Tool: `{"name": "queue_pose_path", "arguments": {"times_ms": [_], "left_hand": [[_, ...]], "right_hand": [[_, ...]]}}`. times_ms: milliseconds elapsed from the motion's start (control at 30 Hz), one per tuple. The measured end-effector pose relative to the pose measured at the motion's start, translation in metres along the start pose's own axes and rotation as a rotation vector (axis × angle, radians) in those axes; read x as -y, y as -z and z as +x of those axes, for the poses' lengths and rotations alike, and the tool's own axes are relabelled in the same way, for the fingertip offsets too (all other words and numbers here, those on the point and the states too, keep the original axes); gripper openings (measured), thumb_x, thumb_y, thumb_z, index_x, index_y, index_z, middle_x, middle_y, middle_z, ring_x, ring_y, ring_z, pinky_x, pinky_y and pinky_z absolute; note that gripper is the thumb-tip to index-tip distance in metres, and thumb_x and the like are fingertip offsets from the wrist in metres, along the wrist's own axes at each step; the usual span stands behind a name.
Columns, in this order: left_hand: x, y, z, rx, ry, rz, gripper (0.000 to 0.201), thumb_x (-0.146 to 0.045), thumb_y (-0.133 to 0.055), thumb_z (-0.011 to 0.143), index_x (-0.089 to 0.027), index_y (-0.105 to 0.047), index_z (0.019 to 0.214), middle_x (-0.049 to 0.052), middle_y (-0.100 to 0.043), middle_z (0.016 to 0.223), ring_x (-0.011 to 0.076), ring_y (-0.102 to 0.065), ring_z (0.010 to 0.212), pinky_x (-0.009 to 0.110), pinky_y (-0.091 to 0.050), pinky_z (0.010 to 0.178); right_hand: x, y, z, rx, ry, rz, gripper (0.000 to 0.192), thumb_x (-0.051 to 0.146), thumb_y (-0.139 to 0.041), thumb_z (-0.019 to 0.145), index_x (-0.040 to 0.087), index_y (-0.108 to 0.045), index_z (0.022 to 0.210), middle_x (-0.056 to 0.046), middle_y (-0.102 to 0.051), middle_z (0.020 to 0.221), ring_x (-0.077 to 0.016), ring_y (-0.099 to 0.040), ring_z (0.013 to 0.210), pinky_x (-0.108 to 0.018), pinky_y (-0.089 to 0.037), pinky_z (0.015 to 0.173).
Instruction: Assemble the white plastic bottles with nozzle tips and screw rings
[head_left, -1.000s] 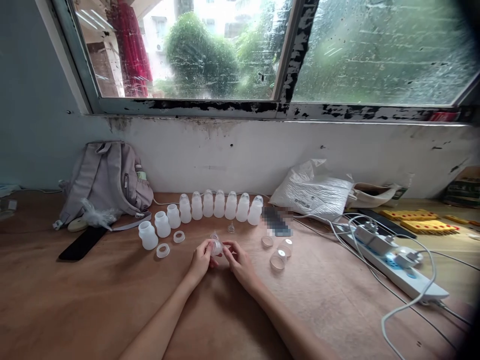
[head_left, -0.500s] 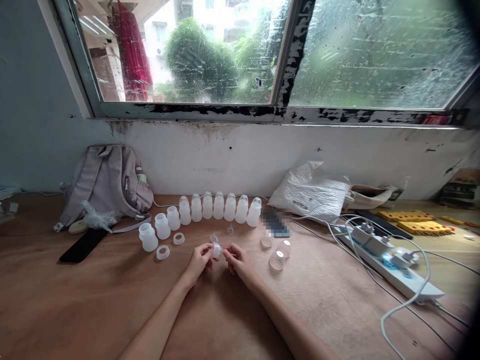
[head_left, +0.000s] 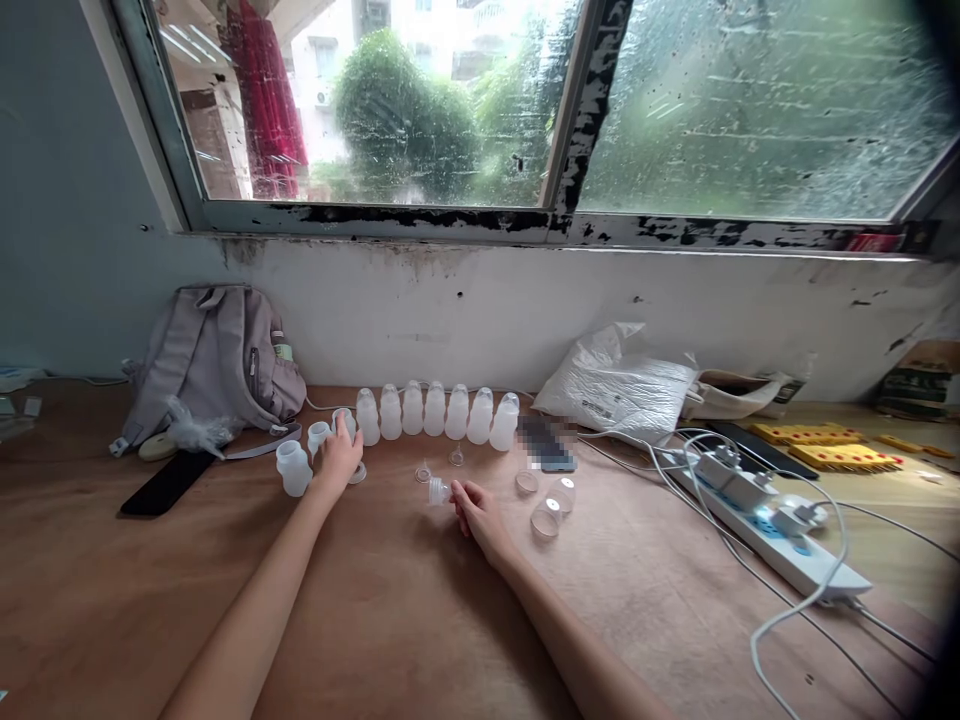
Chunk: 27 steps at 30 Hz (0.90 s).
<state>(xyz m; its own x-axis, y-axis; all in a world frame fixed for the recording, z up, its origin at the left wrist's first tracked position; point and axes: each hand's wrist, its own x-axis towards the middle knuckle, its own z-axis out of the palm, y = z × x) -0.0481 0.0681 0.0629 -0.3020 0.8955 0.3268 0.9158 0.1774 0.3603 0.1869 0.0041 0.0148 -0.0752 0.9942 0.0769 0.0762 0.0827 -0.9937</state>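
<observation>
My right hand (head_left: 478, 515) pinches the teat end of a clear baby bottle nipple set in a white threaded collar (head_left: 437, 491), held just above the table. Over at the left, my left hand (head_left: 340, 458) has its fingers around an uncapped frosted baby bottle (head_left: 344, 424), partly hiding it. Two other open bottles stand beside it, one near the wrist (head_left: 292, 469) and one behind the fingers (head_left: 317, 436). A white ring (head_left: 358, 473) lies partly behind my left hand. Two loose clear nipples, one (head_left: 423, 474) nearer and one (head_left: 456, 456) farther, lie on the table.
A curved row of several capped bottles (head_left: 434, 410) stands at the back. Clear caps (head_left: 547, 517) and a phone (head_left: 551, 450) lie right of my right hand. Farther right are a power strip (head_left: 780, 530) with cables and a silver bag (head_left: 622, 380). A backpack (head_left: 217, 360) sits left.
My left hand has let go of the collar and moved left and away to the open bottles. My right hand stays near the middle, still holding the nipple and collar.
</observation>
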Motion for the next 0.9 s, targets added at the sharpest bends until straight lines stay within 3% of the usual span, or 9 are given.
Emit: {"name": "queue_pose_path", "arguments": {"times_ms": [133, 200, 333, 400, 467, 667, 800, 900], "left_hand": [[0.002, -0.004, 0.003, -0.073, -0.09, 0.056, 0.026, -0.031, -0.04, 0.081, -0.017, -0.052, 0.1, 0.008, -0.059, 0.075, 0.0226, -0.058, 0.067, 0.029, -0.041, 0.057], [0.002, -0.005, -0.005, -0.17, -0.149, 0.022, 0.02, -0.03, -0.041, 0.081, -0.018, -0.056, 0.089, 0.008, -0.056, 0.083, 0.0197, -0.057, 0.069, 0.028, -0.041, 0.058], [-0.001, -0.005, -0.034, -0.492, -0.362, -0.227, 0.017, -0.031, -0.048, 0.078, -0.018, -0.058, 0.084, 0.009, -0.047, 0.098, 0.0194, -0.052, 0.086, 0.03, -0.043, 0.071], [-0.006, -0.006, -0.052, -0.545, -0.461, -0.399, 0.013, -0.027, -0.05, 0.077, -0.018, -0.056, 0.086, 0.009, -0.042, 0.105, 0.0199, -0.049, 0.095, 0.032, -0.042, 0.078], [-0.012, -0.008, -0.07, -0.48, -0.515, -0.531, 0.011, -0.022, -0.048, 0.079, -0.019, -0.054, 0.087, 0.009, -0.04, 0.11, 0.0193, -0.047, 0.101, 0.034, -0.041, 0.083], [-0.028, -0.022, -0.103, -0.085, -0.56, -0.745, 0.014, -0.02, -0.04, 0.083, -0.021, -0.046, 0.095, 0.008, -0.043, 0.116, 0.0189, -0.044, 0.109, 0.038, -0.036, 0.091], [-0.034, -0.037, -0.107, 0.133, -0.434, -0.97, 0.056, -0.028, -0.057, 0.073, -0.019, -0.026, 0.118, 0.013, -0.046, 0.117, 0.0197, -0.052, 0.099, 0.035, -0.043, 0.082], [-0.037, -0.04, -0.106, 0.22, -0.393, -0.903, 0.057, -0.033, -0.063, 0.067, -0.019, -0.034, 0.113, 0.008, -0.056, 0.1, 0.0186, -0.057, 0.087, 0.033, -0.046, 0.075]], "right_hand": [[0.0, 0.0, -0.001, 0.0, 0.011, 0.015, 0.039, 0.055, -0.046, 0.073, 0.018, -0.045, 0.059, 0.006, -0.042, 0.051, -0.0051, -0.035, 0.033, -0.02, -0.023, 0.031], [-0.001, 0.001, 0.0, -0.008, 0.006, 0.022, 0.039, 0.055, -0.046, 0.073, 0.018, -0.045, 0.061, 0.006, -0.041, 0.05, -0.0051, -0.035, 0.032, -0.019, -0.023, 0.031], [-0.003, 0.002, 0.001, -0.034, 0.022, 0.058, 0.037, 0.054, -0.049, 0.072, 0.018, -0.046, 0.063, 0.007, -0.04, 0.049, -0.0052, -0.035, 0.032, -0.019, -0.023, 0.031], [-0.003, 0.003, 0.002, -0.041, 0.042, 0.087, 0.036, 0.053, -0.051, 0.071, 0.018, -0.046, 0.064, 0.007, -0.041, 0.049, -0.0053, -0.037, 0.033, -0.019, -0.024, 0.033], [-0.003, 0.003, 0.002, -0.048, 0.055, 0.118, 0.034, 0.052, -0.053, 0.07, 0.018, -0.048, 0.068, 0.007, -0.042, 0.05, -0.0056, -0.038, 0.034, -0.019, -0.027, 0.034], [0.0, 0.006, 0.002, -0.062, -0.001, 0.212, 0.03, 0.047, -0.058, 0.068, 0.018, -0.05, 0.074, 0.004, -0.049, 0.062, -0.0056, -0.044, 0.04, -0.02, -0.036, 0.039], [0.003, 0.008, 0.002, -0.06, 0.018, 0.291, 0.028, 0.043, -0.061, 0.066, 0.018, -0.053, 0.075, 0.002, -0.052, 0.068, -0.0059, -0.045, 0.043, -0.022, -0.041, 0.042], [0.006, 0.011, 0.002, -0.06, 0.035, 0.324, 0.027, 0.042, -0.062, 0.066, 0.018, -0.054, 0.077, 0.001, -0.053, 0.07, -0.0068, -0.046, 0.045, -0.024, -0.044, 0.045]]}}
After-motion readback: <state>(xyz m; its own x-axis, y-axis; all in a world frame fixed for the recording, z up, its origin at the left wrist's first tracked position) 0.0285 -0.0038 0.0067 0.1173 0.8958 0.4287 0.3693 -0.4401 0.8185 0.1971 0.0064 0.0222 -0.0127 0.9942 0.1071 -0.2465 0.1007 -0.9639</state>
